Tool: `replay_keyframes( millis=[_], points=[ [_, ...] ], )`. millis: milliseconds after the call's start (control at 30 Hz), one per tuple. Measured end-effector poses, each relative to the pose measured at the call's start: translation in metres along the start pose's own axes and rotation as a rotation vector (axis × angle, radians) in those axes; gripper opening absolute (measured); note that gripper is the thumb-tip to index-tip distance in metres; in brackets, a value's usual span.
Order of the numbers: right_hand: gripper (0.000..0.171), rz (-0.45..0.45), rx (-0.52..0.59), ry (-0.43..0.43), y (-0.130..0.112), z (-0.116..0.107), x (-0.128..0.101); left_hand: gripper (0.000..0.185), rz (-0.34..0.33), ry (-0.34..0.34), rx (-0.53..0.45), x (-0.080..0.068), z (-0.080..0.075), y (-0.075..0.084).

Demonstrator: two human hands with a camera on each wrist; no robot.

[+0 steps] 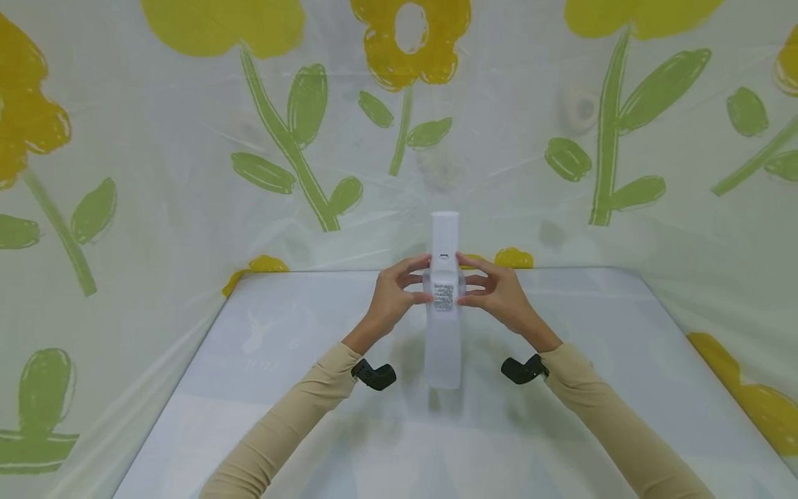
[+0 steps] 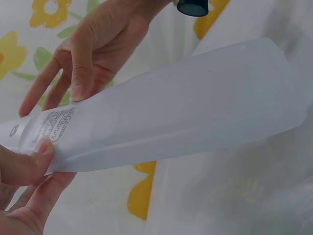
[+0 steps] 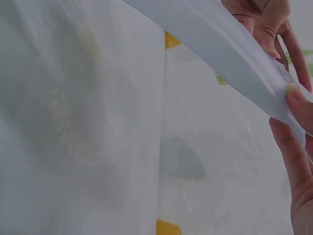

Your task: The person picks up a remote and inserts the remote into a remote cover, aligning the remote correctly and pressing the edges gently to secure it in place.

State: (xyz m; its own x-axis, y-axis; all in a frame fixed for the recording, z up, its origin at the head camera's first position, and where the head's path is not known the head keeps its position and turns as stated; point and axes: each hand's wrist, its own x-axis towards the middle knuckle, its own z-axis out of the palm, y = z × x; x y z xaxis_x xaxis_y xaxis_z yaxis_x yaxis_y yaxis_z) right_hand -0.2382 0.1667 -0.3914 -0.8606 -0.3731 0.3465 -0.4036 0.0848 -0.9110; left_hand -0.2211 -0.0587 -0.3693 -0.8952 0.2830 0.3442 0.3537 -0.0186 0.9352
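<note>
A long white device [image 1: 445, 234] with a small port stands upright in the head view, partly in a translucent plastic sleeve [image 1: 443, 353]. A printed label [image 1: 444, 296] shows on the front. My left hand [image 1: 394, 291] pinches the left edge beside the label. On the opposite edge, my right hand [image 1: 501, 292] pinches with its thumb low and fingers higher. The left wrist view shows the sleeve's wide flat end reaching right, with the left thumb [image 2: 43, 147] on the label's edge. In the right wrist view the label is mostly hidden by the right thumb.
Beneath the hands lies a pale table [image 1: 249, 367] with a glossy cover. A white curtain [image 1: 511, 152] printed with yellow flowers and green leaves hangs behind and at both sides. Dark wrist cameras [image 1: 376, 375] sit under both cuffs.
</note>
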Motion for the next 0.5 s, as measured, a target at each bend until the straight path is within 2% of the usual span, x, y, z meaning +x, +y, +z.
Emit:
replay_keyframes(
  millis=[500],
  points=[
    [0.067, 0.007, 0.011, 0.008, -0.0047, 0.0007, -0.0018, 0.061, -0.026, 0.024, -0.023, -0.0006, 0.0010, 0.0042]
  ],
)
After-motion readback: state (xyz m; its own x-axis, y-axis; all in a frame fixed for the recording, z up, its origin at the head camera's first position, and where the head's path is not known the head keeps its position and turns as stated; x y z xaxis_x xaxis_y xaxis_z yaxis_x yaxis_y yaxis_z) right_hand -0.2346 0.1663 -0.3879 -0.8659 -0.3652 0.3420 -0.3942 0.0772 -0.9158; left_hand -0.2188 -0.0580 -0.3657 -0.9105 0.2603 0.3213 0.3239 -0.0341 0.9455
